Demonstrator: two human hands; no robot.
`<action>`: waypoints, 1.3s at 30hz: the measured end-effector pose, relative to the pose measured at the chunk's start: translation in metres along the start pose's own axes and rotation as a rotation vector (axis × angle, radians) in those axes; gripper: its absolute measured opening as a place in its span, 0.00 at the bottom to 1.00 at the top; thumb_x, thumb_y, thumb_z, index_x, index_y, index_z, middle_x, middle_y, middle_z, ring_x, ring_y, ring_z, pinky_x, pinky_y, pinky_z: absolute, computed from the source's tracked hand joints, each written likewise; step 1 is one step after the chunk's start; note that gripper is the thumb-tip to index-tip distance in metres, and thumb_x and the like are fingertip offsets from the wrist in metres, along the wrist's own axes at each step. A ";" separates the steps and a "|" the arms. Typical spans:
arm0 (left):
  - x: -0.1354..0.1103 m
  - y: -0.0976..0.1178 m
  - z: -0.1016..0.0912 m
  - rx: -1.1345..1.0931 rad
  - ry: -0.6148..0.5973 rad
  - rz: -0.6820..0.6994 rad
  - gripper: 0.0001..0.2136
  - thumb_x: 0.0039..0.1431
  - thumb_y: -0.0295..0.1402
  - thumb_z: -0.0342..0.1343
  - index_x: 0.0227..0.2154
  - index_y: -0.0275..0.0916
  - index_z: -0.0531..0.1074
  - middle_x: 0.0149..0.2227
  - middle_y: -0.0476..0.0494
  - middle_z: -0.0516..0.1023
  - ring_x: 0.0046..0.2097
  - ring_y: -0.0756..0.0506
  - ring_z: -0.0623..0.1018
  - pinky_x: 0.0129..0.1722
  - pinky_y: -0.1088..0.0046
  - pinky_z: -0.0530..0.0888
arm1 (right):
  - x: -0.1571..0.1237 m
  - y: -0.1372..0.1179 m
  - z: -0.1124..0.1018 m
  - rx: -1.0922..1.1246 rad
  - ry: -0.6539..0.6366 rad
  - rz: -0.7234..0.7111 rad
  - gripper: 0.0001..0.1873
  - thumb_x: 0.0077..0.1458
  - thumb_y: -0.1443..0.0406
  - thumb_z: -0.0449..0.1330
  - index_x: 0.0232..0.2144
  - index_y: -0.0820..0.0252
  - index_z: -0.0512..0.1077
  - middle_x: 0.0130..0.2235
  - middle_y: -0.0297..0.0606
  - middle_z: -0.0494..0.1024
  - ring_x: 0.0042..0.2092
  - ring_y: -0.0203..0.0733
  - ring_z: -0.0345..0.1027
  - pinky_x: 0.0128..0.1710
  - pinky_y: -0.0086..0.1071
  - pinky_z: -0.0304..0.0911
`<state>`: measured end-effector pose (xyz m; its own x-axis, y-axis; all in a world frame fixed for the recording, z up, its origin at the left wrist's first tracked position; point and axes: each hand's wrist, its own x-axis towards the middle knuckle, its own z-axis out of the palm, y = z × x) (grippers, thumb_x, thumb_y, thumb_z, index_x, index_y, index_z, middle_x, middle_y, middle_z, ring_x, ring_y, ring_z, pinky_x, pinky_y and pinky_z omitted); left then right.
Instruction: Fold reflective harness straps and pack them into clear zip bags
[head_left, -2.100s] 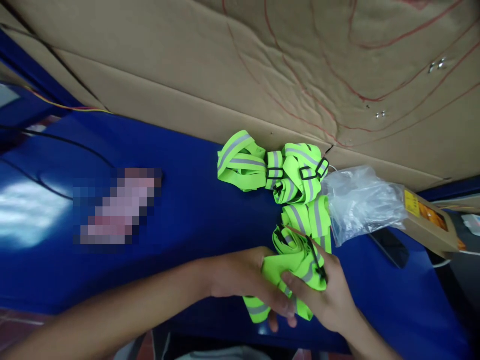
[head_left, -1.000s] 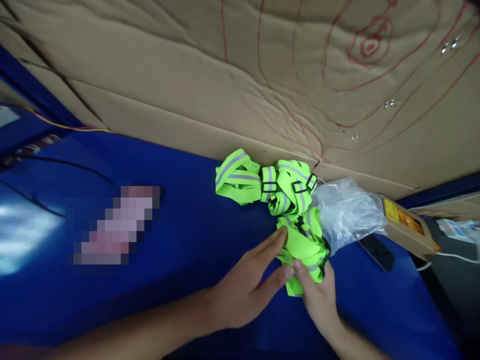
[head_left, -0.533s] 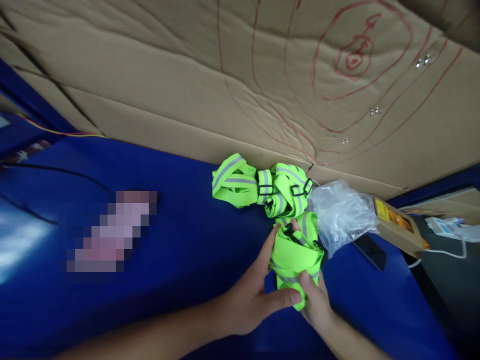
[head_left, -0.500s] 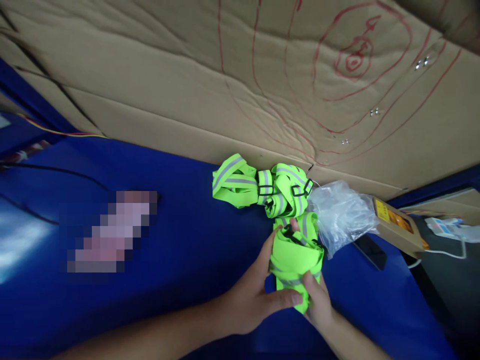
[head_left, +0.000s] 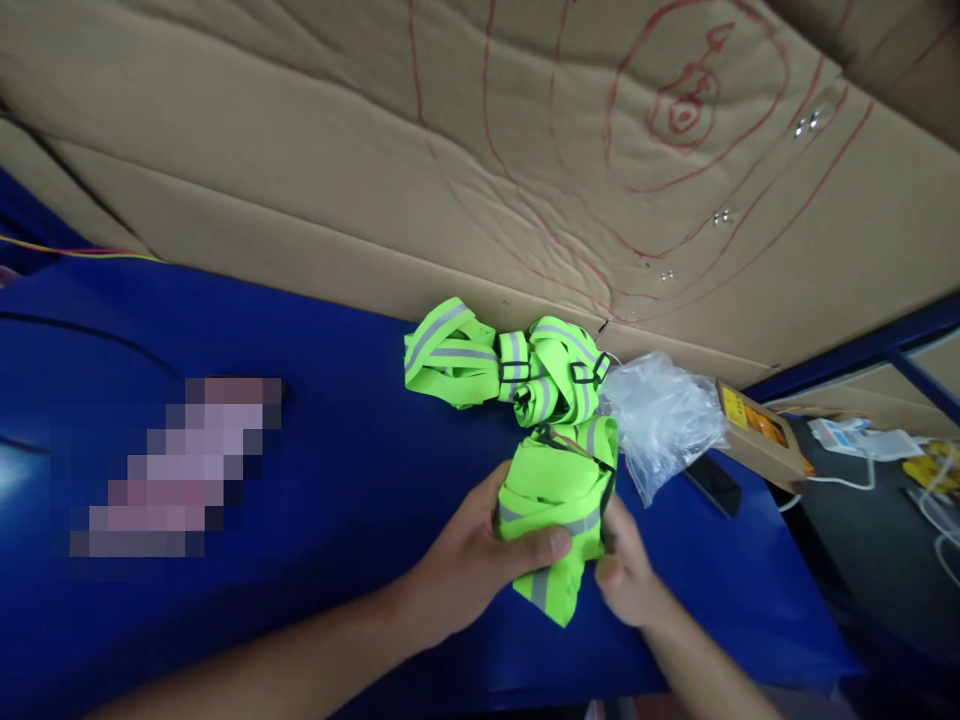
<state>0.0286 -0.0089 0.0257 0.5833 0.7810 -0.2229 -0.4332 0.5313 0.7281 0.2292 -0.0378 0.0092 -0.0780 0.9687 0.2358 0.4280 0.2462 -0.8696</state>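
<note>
A neon green reflective strap (head_left: 551,480) with grey stripes is wrapped into a thick bundle above the blue table. My left hand (head_left: 480,555) clasps it from the left, thumb across the front and fingers hidden behind. At its right edge my right hand (head_left: 626,570) is closed, thumb bent, with fingertips partly hidden along a dark strip of the strap. A loose end hangs at the bottom of the bundle. Just beyond lie more green reflective straps (head_left: 452,360), loosely coiled, and a tangled heap with black buckles (head_left: 559,375).
Against the back stands a cardboard panel (head_left: 300,180) with red drawn lines. Crumpled clear plastic bags (head_left: 660,415), a dark phone (head_left: 712,485) and a brown box (head_left: 765,435) lie to the right. A pixelated patch (head_left: 180,465) covers something on the left of the blue table (head_left: 337,450).
My right thumb has left the bundle's front, and that hand now sits at its right edge. The bundle has turned to show a broader, flatter face. The view has shifted slightly.
</note>
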 end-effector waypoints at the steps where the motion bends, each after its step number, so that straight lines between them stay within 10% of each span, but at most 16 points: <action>1: 0.000 0.002 -0.001 -0.003 0.006 -0.008 0.32 0.49 0.40 0.75 0.54 0.35 0.71 0.49 0.37 0.82 0.48 0.41 0.81 0.47 0.67 0.77 | 0.006 -0.002 -0.016 -0.128 -0.113 -0.111 0.45 0.56 0.32 0.55 0.63 0.53 0.71 0.61 0.49 0.74 0.64 0.58 0.67 0.66 0.49 0.62; 9: 0.007 0.000 -0.009 0.042 -0.049 -0.045 0.30 0.49 0.39 0.74 0.54 0.36 0.71 0.49 0.39 0.82 0.48 0.42 0.81 0.47 0.68 0.77 | 0.021 0.045 -0.106 -0.820 0.017 0.056 0.17 0.63 0.52 0.63 0.43 0.58 0.76 0.37 0.40 0.79 0.35 0.45 0.74 0.38 0.37 0.68; 13: -0.001 -0.006 -0.011 0.475 -0.245 -0.042 0.28 0.48 0.39 0.74 0.52 0.39 0.74 0.46 0.43 0.82 0.45 0.41 0.80 0.46 0.67 0.77 | 0.016 0.024 -0.080 -0.721 0.122 -0.092 0.09 0.65 0.58 0.61 0.41 0.57 0.76 0.37 0.39 0.81 0.39 0.45 0.75 0.42 0.36 0.69; 20: -0.005 -0.014 -0.014 0.891 -0.453 0.062 0.37 0.52 0.39 0.71 0.65 0.42 0.67 0.61 0.35 0.76 0.58 0.32 0.78 0.60 0.54 0.72 | 0.007 -0.014 -0.035 -0.402 -0.218 -0.325 0.14 0.66 0.69 0.61 0.51 0.52 0.79 0.41 0.40 0.81 0.41 0.40 0.77 0.40 0.32 0.73; 39: 0.011 -0.008 -0.026 0.748 -0.139 0.040 0.38 0.57 0.40 0.67 0.66 0.42 0.55 0.56 0.39 0.77 0.53 0.38 0.78 0.53 0.60 0.73 | 0.002 -0.011 -0.036 -0.455 -0.215 -0.262 0.27 0.67 0.73 0.54 0.64 0.50 0.71 0.46 0.41 0.77 0.44 0.39 0.76 0.41 0.27 0.74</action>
<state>0.0209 0.0043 0.0001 0.6798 0.7200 -0.1392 0.0965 0.1004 0.9903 0.2562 -0.0400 0.0350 -0.3947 0.8740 0.2836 0.7108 0.4860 -0.5085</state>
